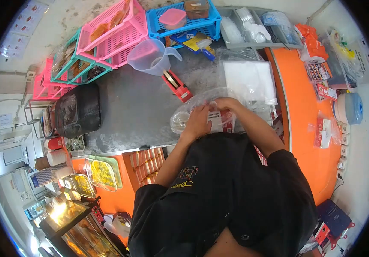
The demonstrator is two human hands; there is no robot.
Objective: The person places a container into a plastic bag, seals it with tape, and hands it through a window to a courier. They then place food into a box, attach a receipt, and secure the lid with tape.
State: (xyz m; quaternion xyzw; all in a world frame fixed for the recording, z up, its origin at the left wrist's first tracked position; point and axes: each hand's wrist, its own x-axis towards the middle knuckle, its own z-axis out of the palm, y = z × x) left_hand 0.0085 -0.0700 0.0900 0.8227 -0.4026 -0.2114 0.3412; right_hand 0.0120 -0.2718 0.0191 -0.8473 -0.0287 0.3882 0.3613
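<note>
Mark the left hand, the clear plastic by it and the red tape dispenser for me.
Left hand (199,121): head view, on the back of the hand.
Clear plastic (186,112): head view, on its left part.
Red tape dispenser (177,87): head view, on the middle of its body.

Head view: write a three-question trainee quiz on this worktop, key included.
1. What colour is the tape dispenser on the worktop? A) blue B) red C) green
2. True or false: the handle of the measuring jug points away from the black tub.
3. Fill in: around the left hand and right hand lies clear ____.

Key: 1. B; 2. True; 3. plastic.
</note>
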